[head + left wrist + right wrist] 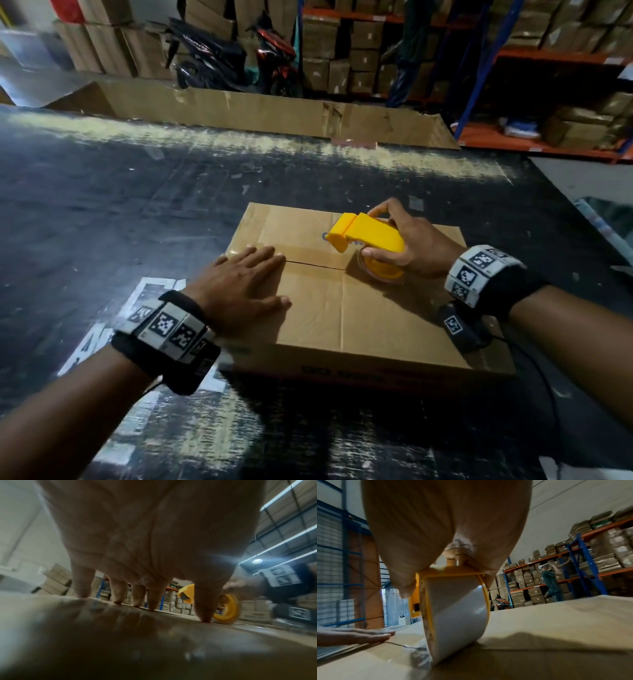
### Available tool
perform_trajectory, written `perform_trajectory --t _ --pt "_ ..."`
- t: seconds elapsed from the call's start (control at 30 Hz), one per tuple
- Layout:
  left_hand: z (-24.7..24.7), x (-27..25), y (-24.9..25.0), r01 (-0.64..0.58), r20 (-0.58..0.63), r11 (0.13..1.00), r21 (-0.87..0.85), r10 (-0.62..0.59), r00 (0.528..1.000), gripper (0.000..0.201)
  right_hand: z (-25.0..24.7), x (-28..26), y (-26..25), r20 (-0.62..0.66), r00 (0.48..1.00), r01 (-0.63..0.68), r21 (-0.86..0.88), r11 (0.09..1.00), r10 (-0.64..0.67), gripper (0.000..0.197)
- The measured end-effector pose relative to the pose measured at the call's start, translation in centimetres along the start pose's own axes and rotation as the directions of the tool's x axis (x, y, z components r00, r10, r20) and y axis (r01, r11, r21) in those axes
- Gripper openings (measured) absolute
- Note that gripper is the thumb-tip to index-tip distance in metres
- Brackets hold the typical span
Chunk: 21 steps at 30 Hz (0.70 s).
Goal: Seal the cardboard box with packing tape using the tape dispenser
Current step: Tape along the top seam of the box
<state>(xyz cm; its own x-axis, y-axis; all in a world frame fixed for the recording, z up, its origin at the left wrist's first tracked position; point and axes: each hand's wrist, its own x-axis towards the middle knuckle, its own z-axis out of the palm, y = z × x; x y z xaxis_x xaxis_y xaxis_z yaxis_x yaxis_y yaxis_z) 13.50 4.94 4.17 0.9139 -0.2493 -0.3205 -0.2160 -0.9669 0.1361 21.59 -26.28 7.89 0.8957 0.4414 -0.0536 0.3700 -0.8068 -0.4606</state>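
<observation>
Right now the cardboard box is lying flat on a dark, scuffed work surface, its two top flaps closed and meeting at a seam that is running left to right across the lid. It is a plain brown, shallow carton with dark printing along its near side (too blurred to read) and a vertical crease crossing the near flap.

The left hand is lying palm down over the left end of that seam, fingers straight and spread, gripping nothing; from the left wrist view the fingertips are pressing on the glossy surface below them.

The right hand is wrapping its fingers and thumb around the yellow tape dispenser, which is sitting on the seam towards the right half of the lid. Its yellow housing is pointing up and to the left, and the roll of clear tape is touching the cardboard underneath. A wrinkled, shiny strip of tape is showing on the box just left of the roll, along the seam.

Stacked cartons on orange and blue racking are filling the background.
</observation>
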Motion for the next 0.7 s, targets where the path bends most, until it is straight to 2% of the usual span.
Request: perform_trajectory --t 0.07,0.2,0.27,0.33,0.43,0.5,0.63,0.7 --pt "0.0 -0.1 -0.2 -0.022 0.012 1.0 0.003 0.022 1.0 0.117 -0.2 0.7 -1.5 0.029 0.999 0.038 0.0 0.999 -0.038 0.073" --pt "-1.2 -0.1 -0.5 -0.038 0.054 0.998 -0.047 0.041 0.998 0.094 1.4 3.4 -5.8 0.066 0.986 0.151 0.032 0.988 -0.153 0.076" --pt "-2.4 -0.2 -1.7 -0.048 0.07 0.975 -0.215 0.065 0.995 0.08 2.6 4.7 -7.6 0.113 0.975 0.187 0.025 0.982 -0.189 0.075" --pt "-3.5 0.0 -3.6 -0.045 0.021 0.895 -0.443 0.06 0.998 0.059 3.3 5.8 -8.3 0.136 0.972 0.192 0.019 0.981 -0.193 0.074" --pt "-4.4 0.7 -6.4 0.018 -0.083 0.657 -0.754 -0.123 0.989 0.028 3.4 6.2 -8.2 0.13 0.977 0.169 0.026 0.985 -0.171 0.076" --pt "-4.7 1.2 -7.5 0.037 -0.057 0.458 -0.888 -0.191 0.98 0.028 3.4 5.8 -7.9 0.121 0.978 0.168 0.043 0.985 -0.172 0.08" --pt "-5.1 1.8 -7.4 0.08 0.076 0.032 -0.996 -0.105 0.992 0.037 3.9 5.6 -8.3 0.057 0.977 0.2 0.112 0.973 -0.208 0.077" --pt "-5.1 2.2 -7.5 0.097 0.101 -0.067 -0.993 -0.056 0.993 0.034 4.3 5.9 -8.8 0.03 0.972 0.226 0.137 0.965 -0.232 0.076"
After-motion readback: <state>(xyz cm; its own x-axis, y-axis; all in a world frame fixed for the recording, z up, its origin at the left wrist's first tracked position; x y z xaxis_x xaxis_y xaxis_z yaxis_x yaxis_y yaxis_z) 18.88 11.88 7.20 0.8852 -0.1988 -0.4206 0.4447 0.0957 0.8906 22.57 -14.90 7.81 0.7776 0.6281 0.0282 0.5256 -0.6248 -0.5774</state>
